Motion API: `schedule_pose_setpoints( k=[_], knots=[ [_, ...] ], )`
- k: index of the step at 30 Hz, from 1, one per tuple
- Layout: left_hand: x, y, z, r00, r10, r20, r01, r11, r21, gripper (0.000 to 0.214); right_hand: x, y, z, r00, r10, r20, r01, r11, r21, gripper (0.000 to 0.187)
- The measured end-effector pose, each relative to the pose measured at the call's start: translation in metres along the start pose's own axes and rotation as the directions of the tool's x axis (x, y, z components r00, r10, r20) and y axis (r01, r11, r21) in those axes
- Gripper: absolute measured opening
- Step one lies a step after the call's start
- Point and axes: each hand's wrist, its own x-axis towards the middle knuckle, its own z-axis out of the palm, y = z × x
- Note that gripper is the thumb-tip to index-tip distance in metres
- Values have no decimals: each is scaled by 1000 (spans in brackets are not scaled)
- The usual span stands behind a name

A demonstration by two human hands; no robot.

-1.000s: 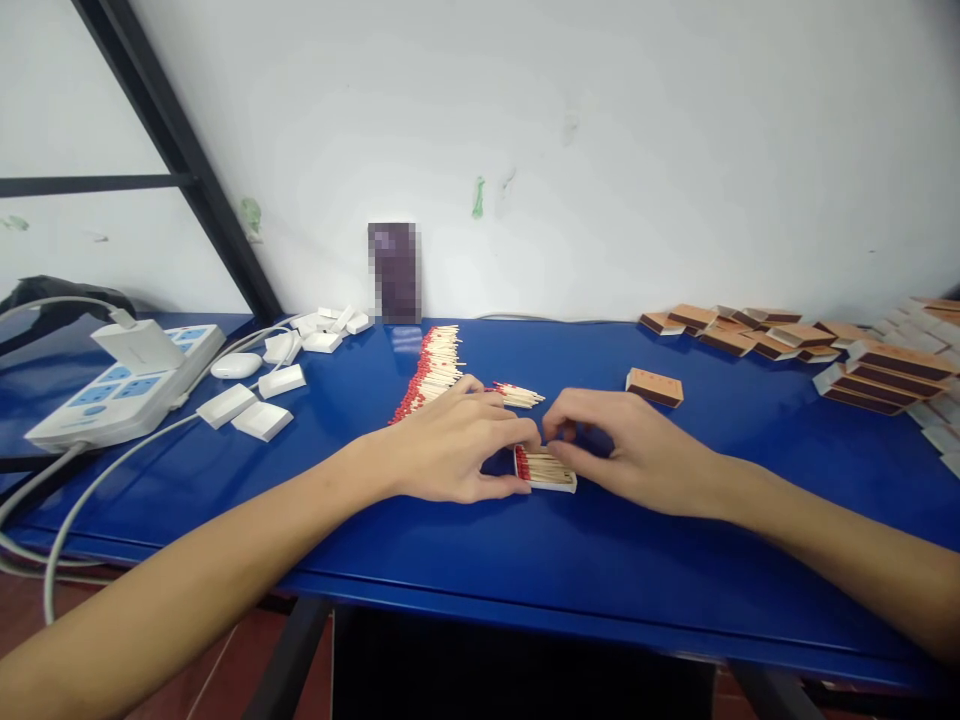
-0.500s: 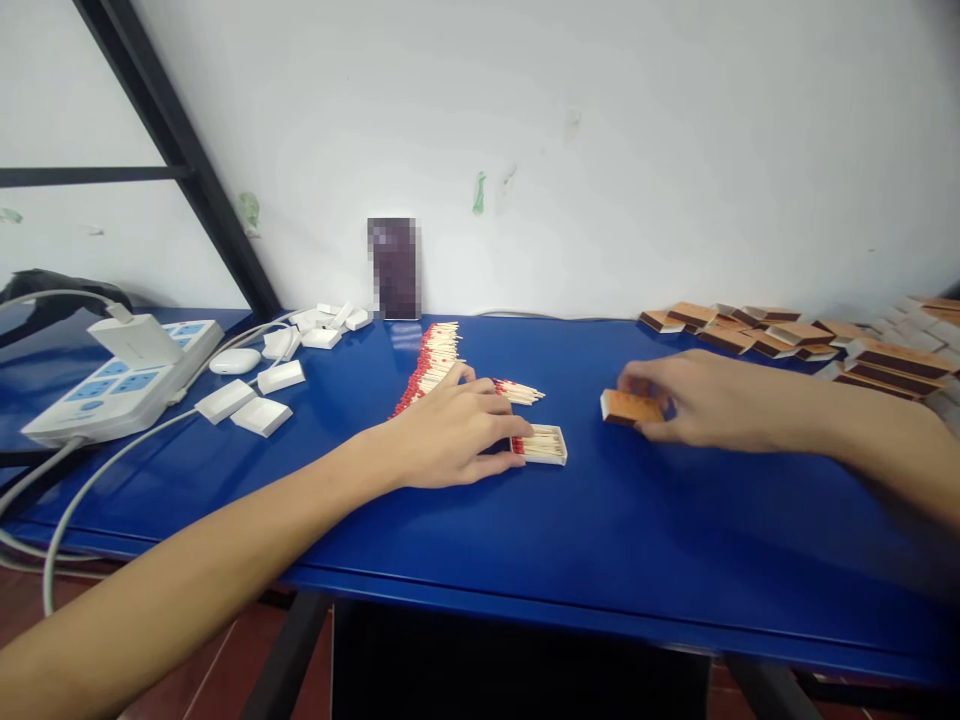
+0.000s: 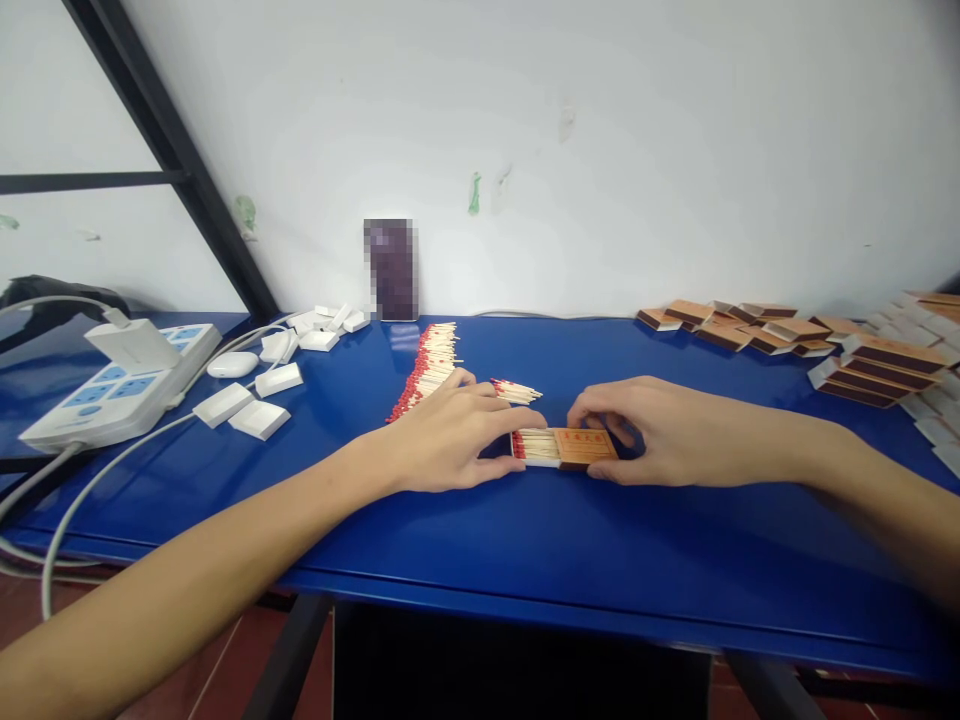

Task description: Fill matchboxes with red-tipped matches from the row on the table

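Observation:
A white matchbox tray [image 3: 531, 448] full of red-tipped matches lies on the blue table [image 3: 525, 540]. My left hand [image 3: 446, 438] pinches its left end with closed fingers. An orange matchbox sleeve [image 3: 586, 447] covers the tray's right half, and my right hand [image 3: 660, 432] grips that sleeve from the right. A few loose matches [image 3: 517, 391] lie just behind my left hand. A long row of matches [image 3: 427, 368] runs back toward the wall.
Closed orange matchboxes [image 3: 757, 335] are piled at the right rear, with more stacked at the far right [image 3: 885, 365]. White empty trays [image 3: 259, 395] and a white power strip [image 3: 112, 385] with cables sit at the left. A dark blurred object [image 3: 391, 268] leans on the wall.
My right hand left the tray, picked up the orange sleeve lying to the right, brought it back and slid it partway over the tray. My left hand kept holding the tray.

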Motion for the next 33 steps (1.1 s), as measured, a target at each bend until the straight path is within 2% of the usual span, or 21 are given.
schedule_pose_setpoints(
  k=[5,10,13,16,20,25,27,29,31,33],
  knots=[
    [1,0,3,1000,-9,-18,7,994,-111,40,1,-7,4,998,-58,-5,58,998,29,32],
    [3,0,11,997,23,-68,-32,990,-141,47,7,-17,19,991,-120,-50,124,989,81,25],
    [4,-1,12,994,51,-95,-59,995,-84,47,9,-20,25,981,-180,-67,186,976,110,22],
    [6,0,12,982,145,-120,-145,989,6,49,9,-22,25,970,-233,-73,241,960,140,19],
    [7,3,14,950,286,-128,-271,955,124,52,6,-26,24,963,-270,-21,270,947,175,16],
    [7,6,13,909,376,-178,-338,917,213,51,6,-37,26,960,-281,-1,279,953,121,15],
    [7,5,9,906,380,-189,-337,915,224,48,2,-37,18,966,-258,23,257,966,31,15],
    [6,3,0,913,351,-207,-304,925,228,42,-6,-25,-5,983,-184,25,186,976,-112,17],
    [3,0,-11,924,311,-222,-262,938,226,29,-21,4,-42,998,-8,-67,-9,968,-249,19],
    [-2,-4,-23,933,275,-232,-224,948,225,20,-41,45,-87,954,264,-140,-297,891,-343,19]
  ],
)
